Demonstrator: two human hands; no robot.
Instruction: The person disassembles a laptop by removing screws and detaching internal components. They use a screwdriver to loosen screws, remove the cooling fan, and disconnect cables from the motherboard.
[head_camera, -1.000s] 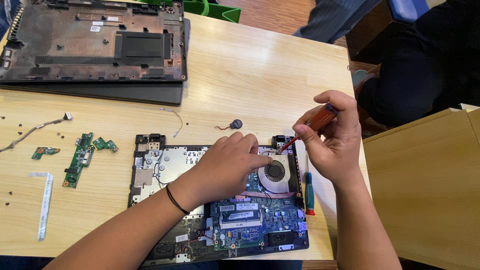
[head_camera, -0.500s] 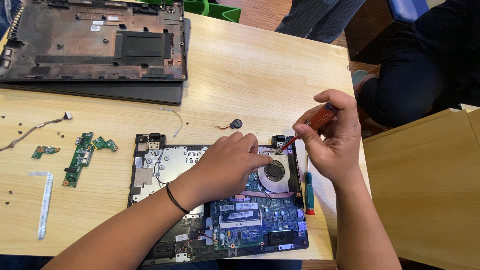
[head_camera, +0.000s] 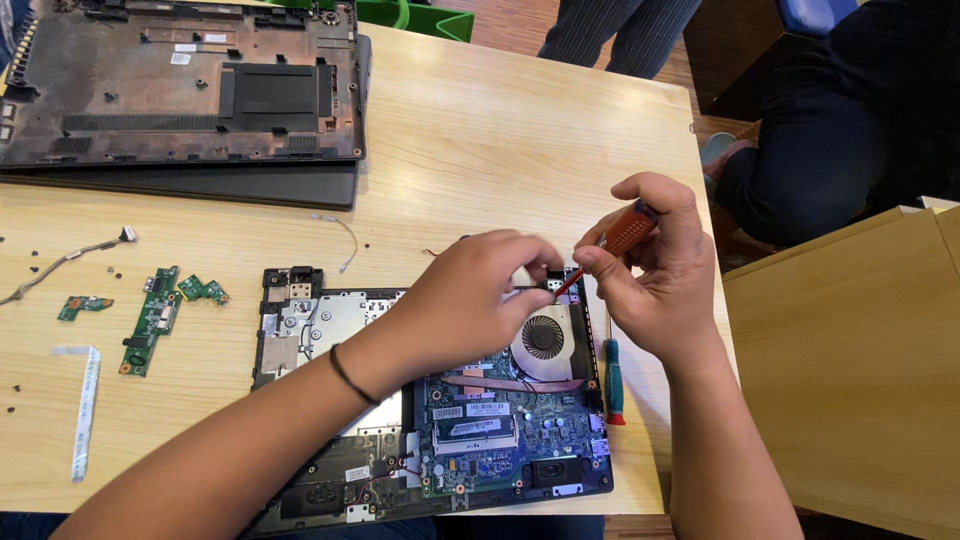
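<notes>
An opened laptop (head_camera: 430, 400) lies on a wooden table (head_camera: 500, 150), bottom cover (head_camera: 180, 90) and small circuit boards (head_camera: 150, 315) already removed. The right hand (head_camera: 655, 270) grips a red-handled screwdriver (head_camera: 620, 238) beside the cooling fan (head_camera: 545, 340), still mounted; the left hand (head_camera: 470, 295) pinches there.

Orange-red screwdriver handle (head_camera: 628, 232); green-handled screwdriver (head_camera: 612, 380); blue-green circuit board (head_camera: 510, 425); pale wooden table (head_camera: 500, 150); dark grey laptop cover (head_camera: 180, 90); small green boards (head_camera: 150, 318).

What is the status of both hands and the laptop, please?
Right hand holds orange screwdriver. Left hand over opened laptop, fingertips near fan. Nothing blocking.
</notes>
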